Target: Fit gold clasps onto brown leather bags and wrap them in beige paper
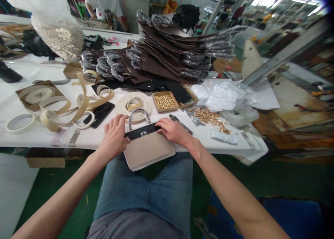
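Left hand (pixel 116 132): fingers curled, grip closed on the upper left corner of a small flat handbag piece (pixel 148 148), beige front, black band along the top, pale edging. Right hand (pixel 171 129): thumb and fingers grasping the right end of the band. Piece sits at the near edge of the white-covered surface (pixel 88 137), lower part overhanging above the lap, tilted toward the wearer.

Handling, by judgement: light; panel fairly stiff but likely to bow if pressed mid-face. Beige face may mark easily. Best hold is the two top corners, clear of the square silver metal fitting (pixel 144 133) centred on the band. Arched handle wrapped in clear plastic (pixel 130 120) rises behind; wrap probably slippery, a poor place to pull.

Close by: flat coil of cream strip (pixel 120 105) directly behind the handle, crowding it. Black-and-silver hand tool (pixel 181 124) just beyond the right hand, could catch the fingers. Small cardboard tray (pixel 167 110) of gold-coloured studs (pixel 165 101) past the coil; a knock might spill them. Left: black phone (pixel 102 114), partly under a cream tape roll (pixel 85 120). Right: loose heap of gold-coloured fittings (pixel 206 116). Far side: tall stack of dark brown panels (pixel 167 51).
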Tool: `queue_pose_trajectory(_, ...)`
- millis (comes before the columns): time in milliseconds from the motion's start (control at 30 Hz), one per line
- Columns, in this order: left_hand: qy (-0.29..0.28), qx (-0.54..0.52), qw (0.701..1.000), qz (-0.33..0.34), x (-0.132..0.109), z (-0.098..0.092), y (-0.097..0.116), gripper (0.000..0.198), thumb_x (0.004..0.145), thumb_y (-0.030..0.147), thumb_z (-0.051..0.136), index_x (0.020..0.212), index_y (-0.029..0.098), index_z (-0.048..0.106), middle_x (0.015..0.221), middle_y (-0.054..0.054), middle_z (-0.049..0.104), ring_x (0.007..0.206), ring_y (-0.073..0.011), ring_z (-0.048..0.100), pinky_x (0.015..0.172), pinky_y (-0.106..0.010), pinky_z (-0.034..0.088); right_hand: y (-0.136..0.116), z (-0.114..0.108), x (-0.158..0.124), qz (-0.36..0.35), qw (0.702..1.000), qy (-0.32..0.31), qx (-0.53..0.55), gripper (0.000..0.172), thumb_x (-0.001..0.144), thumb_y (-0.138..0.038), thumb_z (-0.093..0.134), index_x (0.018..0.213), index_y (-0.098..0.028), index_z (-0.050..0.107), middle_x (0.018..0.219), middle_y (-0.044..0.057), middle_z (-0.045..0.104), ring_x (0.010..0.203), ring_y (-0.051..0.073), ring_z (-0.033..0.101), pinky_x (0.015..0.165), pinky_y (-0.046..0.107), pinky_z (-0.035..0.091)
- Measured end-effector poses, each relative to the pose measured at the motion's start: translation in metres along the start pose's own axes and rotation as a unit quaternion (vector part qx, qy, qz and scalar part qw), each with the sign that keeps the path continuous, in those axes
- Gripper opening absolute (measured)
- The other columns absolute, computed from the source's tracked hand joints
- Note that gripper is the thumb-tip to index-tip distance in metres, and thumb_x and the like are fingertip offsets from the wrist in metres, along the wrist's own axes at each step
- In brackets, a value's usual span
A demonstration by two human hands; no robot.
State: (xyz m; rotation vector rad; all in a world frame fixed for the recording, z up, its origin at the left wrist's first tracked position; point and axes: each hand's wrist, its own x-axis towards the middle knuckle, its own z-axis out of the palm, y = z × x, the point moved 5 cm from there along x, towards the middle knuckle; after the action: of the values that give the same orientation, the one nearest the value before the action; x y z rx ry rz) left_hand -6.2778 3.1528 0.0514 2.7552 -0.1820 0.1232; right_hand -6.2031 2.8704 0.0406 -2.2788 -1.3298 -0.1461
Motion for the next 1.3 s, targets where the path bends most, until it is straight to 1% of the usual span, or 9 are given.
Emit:
queue_pose_trajectory(133, -0.029, 0.039, 0.987, 0.154, 0.0, -0.004, 0.018, 0.082, 0.084, 0.003, 0.068, 0.158, 0.036, 0.062, 0.177, -0.014, 0.046, 0.161, -0.043, 0.04, 0.122, -0.061, 0.033, 0.004, 0.005, -0.004, -0.001, 1.0, 0.016, 0.009, 0.025, 0.116, -0.031, 0.061, 0.135, -0.019, 0.073, 0.128, 0.016, 0.075, 0.121, 0.034, 0.07, 0.107, 0.054, 0.062)
queue_pose_trajectory(300, -0.141, 0.065, 0.947, 0.282, 0.013, 0.003, 0.018, 0.074, 0.095, 0.002, 0.058, 0.161, 0.036, 0.064, 0.168, -0.011, 0.061, 0.149, -0.0378, 0.055, 0.119, -0.057, 0.031, 0.006, 0.008, -0.007, 0.018, 1.0, -0.01, 0.018, 0.025, 0.116, -0.03, 0.06, 0.135, -0.024, 0.075, 0.131, 0.014, 0.075, 0.124, 0.035, 0.069, 0.112, 0.058, 0.059)
queue_pose_trajectory(533, -0.159, 0.085, 0.933, 0.312, 0.02, -0.001, 0.022, 0.067, 0.098, 0.006, 0.061, 0.158, 0.034, 0.068, 0.157, -0.015, 0.067, 0.143, -0.0382, 0.057, 0.115, -0.052, 0.035, -0.001, 0.005, -0.011, 0.031, 0.999, -0.016, 0.0, 0.026, 0.114, -0.028, 0.061, 0.136, -0.024, 0.074, 0.133, 0.016, 0.074, 0.123, 0.037, 0.068, 0.108, 0.059, 0.06)
queue_pose_trajectory(733, -0.178, -0.016, 0.946, 0.269, 0.014, -0.004, 0.01, 0.076, 0.103, 0.01, 0.059, 0.174, 0.036, 0.051, 0.132, -0.013, 0.069, 0.121, -0.0324, 0.064, 0.108, -0.048, 0.045, -0.004, 0.001, -0.008, 0.023, 1.0, 0.014, 0.008, 0.024, 0.116, -0.035, 0.06, 0.135, -0.024, 0.07, 0.128, 0.015, 0.072, 0.122, 0.036, 0.067, 0.106, 0.057, 0.061)
queue_pose_trajectory(867, -0.181, -0.044, 0.935, 0.3, 0.006, -0.006, 0.012, 0.078, 0.103, 0.007, 0.055, 0.176, 0.036, 0.049, 0.127, -0.014, 0.061, 0.119, -0.0317, 0.06, 0.105, -0.045, 0.054, -0.015, -0.004, -0.006, 0.008, 1.0, 0.01, -0.01, 0.026, 0.116, -0.031, 0.058, 0.138, -0.025, 0.071, 0.129, 0.016, 0.072, 0.123, 0.038, 0.067, 0.109, 0.06, 0.061)
queue_pose_trajectory(1000, -0.162, -0.031, 0.934, 0.317, -0.004, -0.013, 0.015, 0.1, 0.092, -0.005, 0.055, 0.182, 0.036, 0.037, 0.13, -0.014, 0.056, 0.126, -0.0325, 0.057, 0.108, -0.045, 0.059, -0.027, -0.021, -0.011, -0.011, 1.0, 0.015, -0.004, 0.03, 0.116, -0.03, 0.06, 0.145, -0.028, 0.07, 0.135, 0.015, 0.072, 0.126, 0.038, 0.068, 0.111, 0.061, 0.06)
queue_pose_trajectory(1067, -0.158, -0.004, 0.933, 0.322, -0.011, -0.018, 0.013, 0.115, 0.083, -0.01, 0.057, 0.184, 0.038, 0.029, 0.133, -0.014, 0.054, 0.127, -0.0332, 0.056, 0.107, -0.045, 0.06, -0.024, -0.038, -0.009, 0.003, 0.998, 0.051, 0.036, 0.038, 0.112, -0.037, 0.069, 0.149, -0.029, 0.067, 0.139, 0.015, 0.071, 0.124, 0.037, 0.07, 0.109, 0.058, 0.063)
queue_pose_trajectory(1200, -0.136, 0.052, 0.932, 0.331, -0.021, -0.028, 0.01, 0.123, 0.081, -0.013, 0.054, 0.185, 0.043, 0.02, 0.134, -0.013, 0.054, 0.124, -0.0319, 0.057, 0.109, -0.047, 0.059, 0.007, -0.064, 0.029, 0.074, 0.98, 0.171, 0.074, 0.037, 0.114, -0.036, 0.062, 0.149, -0.029, 0.07, 0.142, 0.014, 0.07, 0.126, 0.034, 0.071, 0.109, 0.053, 0.063)
queue_pose_trajectory(1300, -0.123, 0.078, 0.931, 0.334, -0.027, -0.037, 0.018, 0.118, 0.088, -0.013, 0.048, 0.186, 0.044, 0.016, 0.131, -0.012, 0.055, 0.123, -0.0306, 0.058, 0.107, -0.044, 0.058, 0.02, -0.045, 0.091, 0.017, 0.992, 0.113, 0.053, 0.044, 0.11, -0.028, 0.065, 0.153, -0.026, 0.07, 0.149, 0.014, 0.069, 0.138, 0.034, 0.067, 0.122, 0.056, 0.055)
